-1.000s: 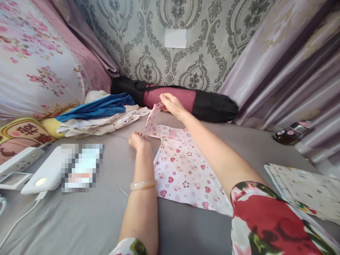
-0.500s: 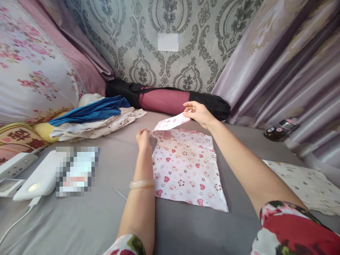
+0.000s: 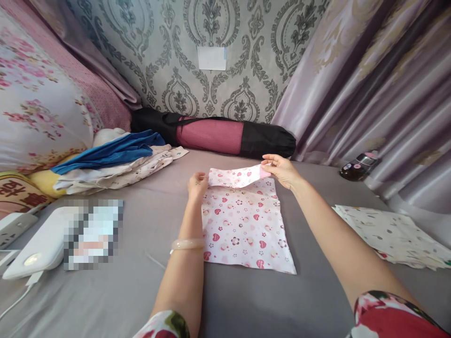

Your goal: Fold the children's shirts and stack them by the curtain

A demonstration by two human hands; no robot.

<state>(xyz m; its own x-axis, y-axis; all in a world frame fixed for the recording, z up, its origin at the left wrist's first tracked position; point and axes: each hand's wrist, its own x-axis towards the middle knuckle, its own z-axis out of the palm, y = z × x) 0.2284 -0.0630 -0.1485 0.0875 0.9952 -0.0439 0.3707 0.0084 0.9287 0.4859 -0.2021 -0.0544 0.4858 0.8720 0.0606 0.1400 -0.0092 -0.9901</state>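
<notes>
The right grip pinches the pink end of a printed garment between thumb and fingers. The left grip is curled at its upper left edge; whether it holds cloth, I cannot tell. The garment spreads between and below both grips. Beyond them, a long black-and-pink bag bars the way; left lie blue cloth and a white device; right, a bottle and folded cloth.

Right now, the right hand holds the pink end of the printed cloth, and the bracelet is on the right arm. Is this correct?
Not quite: the head view shows the bracelet on the left arm. The right hand does hold the pink end of the cloth.
</notes>
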